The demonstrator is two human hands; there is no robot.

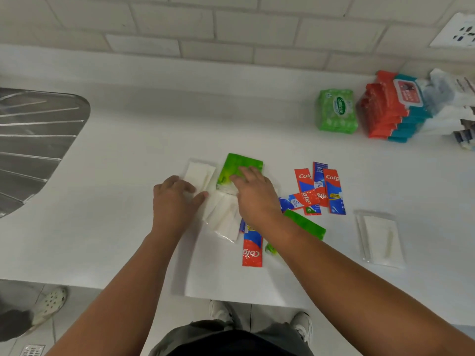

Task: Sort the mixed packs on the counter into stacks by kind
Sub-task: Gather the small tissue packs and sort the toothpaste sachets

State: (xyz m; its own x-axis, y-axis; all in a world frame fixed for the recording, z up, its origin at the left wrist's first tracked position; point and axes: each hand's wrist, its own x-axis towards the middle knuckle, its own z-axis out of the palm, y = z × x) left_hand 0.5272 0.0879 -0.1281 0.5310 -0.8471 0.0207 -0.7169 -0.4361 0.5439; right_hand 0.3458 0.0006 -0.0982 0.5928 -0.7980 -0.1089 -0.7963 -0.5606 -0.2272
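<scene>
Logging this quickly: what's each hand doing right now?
Left hand: fingers curled, gripping the white pack.
Right hand: open, fingers flat on the green pack.

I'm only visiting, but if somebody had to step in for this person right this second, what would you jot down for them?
Left hand lies on the white packs; whether it grips one is unclear. Right hand rests with flat fingers on a green pack.
Still mixed at the centre: the white packs, the toothpaste sachets, and a second green pack partly under the right forearm.
Done: a separate white pile lies apart at the right.
Left: gather the green, white and toothpaste packs into a stack for each kind.
</scene>
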